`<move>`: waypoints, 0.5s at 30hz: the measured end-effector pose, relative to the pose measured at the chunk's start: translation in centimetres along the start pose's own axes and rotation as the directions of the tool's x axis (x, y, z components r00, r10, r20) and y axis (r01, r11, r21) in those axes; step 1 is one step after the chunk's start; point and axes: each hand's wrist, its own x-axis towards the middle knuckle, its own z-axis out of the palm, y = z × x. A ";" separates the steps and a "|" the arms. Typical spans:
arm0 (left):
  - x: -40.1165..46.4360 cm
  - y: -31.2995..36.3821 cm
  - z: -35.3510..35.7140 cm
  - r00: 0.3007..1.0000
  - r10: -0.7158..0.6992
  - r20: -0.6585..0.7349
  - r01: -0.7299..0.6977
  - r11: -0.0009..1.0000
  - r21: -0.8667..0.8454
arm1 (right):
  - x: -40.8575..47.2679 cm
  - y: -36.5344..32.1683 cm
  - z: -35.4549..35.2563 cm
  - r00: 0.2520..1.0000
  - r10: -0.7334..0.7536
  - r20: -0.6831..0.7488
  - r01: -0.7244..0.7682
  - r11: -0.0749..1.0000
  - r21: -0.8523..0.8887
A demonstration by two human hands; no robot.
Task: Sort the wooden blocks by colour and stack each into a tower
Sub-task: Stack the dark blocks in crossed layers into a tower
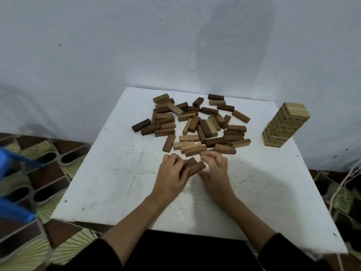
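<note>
Dark brown blocks (192, 166) are between our two hands, near the middle of the white table (109, 173). We see two or three of them lying side by side, a little turned, on the table surface. Our left hand (172, 173) holds them from the left side, with the fingers curled over their left ends. Our right hand (214, 169) is at their right ends, fingers bent toward the blocks, but this hand is blurred and we cannot tell exactly how the fingertips touch the wood.

Just beyond the hands lies the loose pile of blocks (195, 122), in the far half of the table. It mixes dark brown, middle brown and pale pieces, and they lie flat in many directions, some touching and some resting on others. Several pale blocks (190, 146) are at the near edge of the pile, just beside our fingers. One dark block (141, 125) lies at the left edge of the pile, slightly apart.

At the far right corner of the table stands a pale tower (283, 126), well apart from the pile. It is upright and has many layers with small dark marks on the sides.

Both sleeves are black and pulled back from the wrists. Behind the table is a plain pale wall (117, 45). A patterned floor (39, 173) shows at the left and right, and a blue object (11, 208), blurred, is at the left edge.
</note>
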 end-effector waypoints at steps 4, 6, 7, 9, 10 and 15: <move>-0.8 0.3 -0.7 0.993 -0.084 0.087 0.104 0.956 -0.273 | 0.2 -0.8 0.1 0.993 0.097 -0.063 -0.102 0.992 -0.073; -0.8 0.3 -1.1 0.986 -0.075 0.147 0.122 0.931 -0.344 | 0.4 -1.0 0.1 0.995 0.094 -0.029 -0.097 0.988 -0.122; -0.6 0.2 -1.2 0.978 -0.078 0.192 0.144 0.922 -0.360 | 0.4 -1.0 0.0 0.995 0.100 -0.021 -0.102 0.986 -0.131; -0.2 0.0 -1.4 0.957 -0.081 0.280 0.182 0.916 -0.358 | 0.3 -1.1 0.0 0.995 0.091 -0.031 -0.095 0.985 -0.144; 0.0 -0.1 -1.5 0.947 -0.067 0.314 0.181 0.919 -0.350 | 0.2 -1.0 -0.1 0.996 0.084 -0.037 -0.088 0.985 -0.145; 1.2 -0.2 -1.2 0.890 0.109 0.443 0.048 0.943 -0.328 | -0.2 -0.2 -0.5 0.993 0.091 -0.080 -0.096 0.994 -0.056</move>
